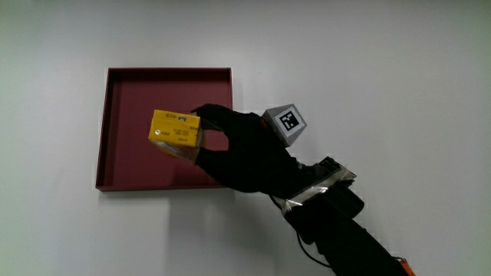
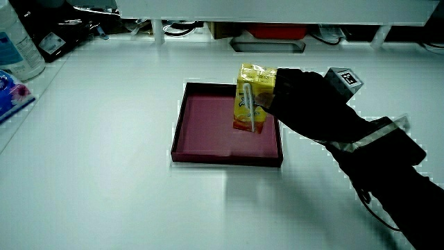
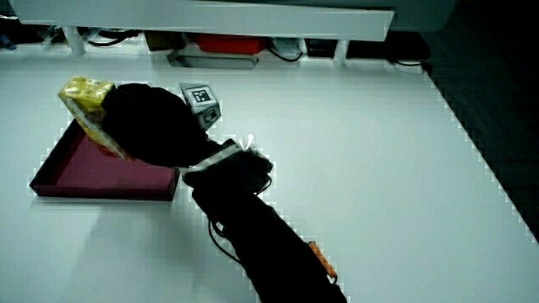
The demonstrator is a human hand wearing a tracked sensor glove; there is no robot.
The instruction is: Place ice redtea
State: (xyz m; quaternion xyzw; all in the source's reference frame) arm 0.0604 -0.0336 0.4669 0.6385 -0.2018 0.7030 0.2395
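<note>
A yellow ice red tea carton point(image 1: 176, 131) with a straw on its side is held in the hand point(image 1: 244, 151), whose fingers grasp it. The carton point(image 2: 251, 97) hangs over the dark red square tray point(image 1: 123, 170), a little above its floor, near the tray's wall closest to the forearm. In both side views the carton point(image 3: 91, 111) stands nearly upright, partly covered by the glove point(image 3: 152, 124). The tray point(image 2: 206, 148) holds nothing else. The patterned cube point(image 1: 285, 123) sits on the back of the hand point(image 2: 312, 104).
The tray point(image 3: 101, 183) lies on a white table. At the table's edge farthest from the person stands a low partition with cables and a red item point(image 2: 280, 30) under it. A clear bottle point(image 2: 16, 46) and a blue packet point(image 2: 11, 94) lie at the table's edge.
</note>
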